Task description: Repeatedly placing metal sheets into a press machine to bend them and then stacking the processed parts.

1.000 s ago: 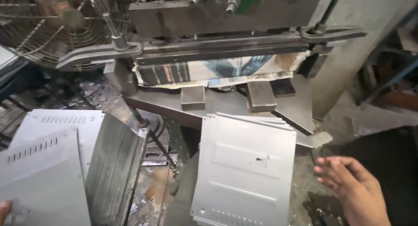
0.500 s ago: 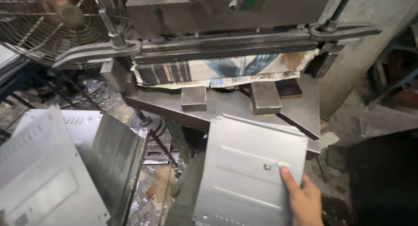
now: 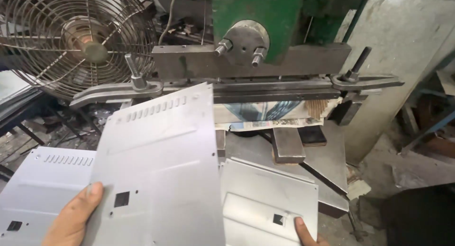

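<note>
A worker's left hand (image 3: 71, 217) gripped the lower left edge of a flat grey sheet-metal panel with a row of slots and a small square cut-out (image 3: 159, 175), thumb on top and fingers hidden beneath, closed on the metal. The panel was raised and tilted, its long axis running from the hand up toward the dark steel press bar (image 3: 246, 61) of the green-bodied press machine (image 3: 258, 13), its slotted far edge just short of the bar. The right hand (image 3: 307, 234), seen only at the bottom edge of the view, pressed a thumb on the near edge of a second grey stamped sheet-metal panel (image 3: 268, 203) lying on the grey steel press bed (image 3: 327, 156), by the bed's front edge; whether its fingers were closed underneath could not be told. The left hand was plainly the one carrying the raised panel; the right stayed low beside it. A steel block (image 3: 288, 144) sat mid-bed, with crumpled printed paper (image 3: 270, 115) packed under the bar. A similar slotted grey panel (image 3: 40, 189) lay at lower left, below a round wire-caged fan (image 3: 78, 37), in a cluttered workshop with a pale wall (image 3: 403, 32) at right.
</note>
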